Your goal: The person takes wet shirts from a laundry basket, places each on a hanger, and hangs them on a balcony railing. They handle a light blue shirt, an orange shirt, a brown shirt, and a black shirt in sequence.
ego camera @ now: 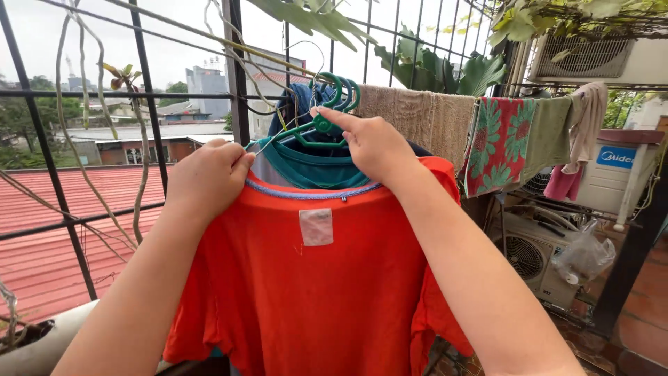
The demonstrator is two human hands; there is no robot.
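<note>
**Orange shirt at the balcony rail**

A balcony with black metal bars [149, 104] looks out over red roofs and grey sky. Seen from my head, the orange shirt [306, 292] hangs right before me, inside out, a white label [316, 227] below its collar. My left hand [209, 177] is closed around the shirt's left shoulder. My right hand [372, 143] rests on the right shoulder, forefinger and thumb narrowed onto the green hanger [323, 122]. A teal garment [313, 167] hangs just behind. To the right, a beige towel [417, 115] and a floral cloth [497, 143] drape over the rail, above an air-conditioner unit [532, 254].
</note>
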